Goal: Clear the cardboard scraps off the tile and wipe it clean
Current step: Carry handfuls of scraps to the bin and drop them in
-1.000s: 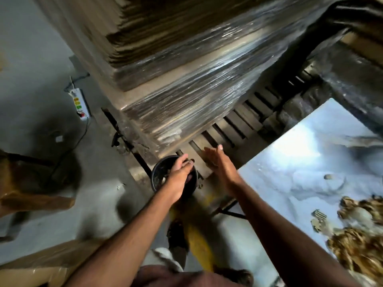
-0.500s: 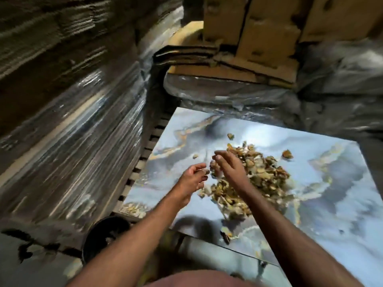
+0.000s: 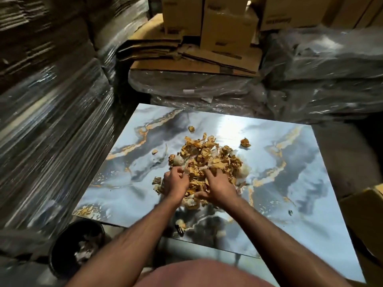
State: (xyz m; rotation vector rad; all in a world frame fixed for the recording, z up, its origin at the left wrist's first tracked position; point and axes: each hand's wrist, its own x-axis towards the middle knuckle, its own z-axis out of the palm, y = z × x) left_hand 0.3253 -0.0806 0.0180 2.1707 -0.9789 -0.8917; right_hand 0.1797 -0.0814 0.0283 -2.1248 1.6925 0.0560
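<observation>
Heap of tan cardboard scraps (image 3: 207, 162) mid glossy blue-grey marbled tile (image 3: 290, 183)

Hands (both) reached scrap pile (image 3: 204, 162).

Cardboard scraps (image 3: 207, 160) lie mid-tile (image 3: 290, 183); bucket (image 3: 76, 249) left of its near corner.
</observation>
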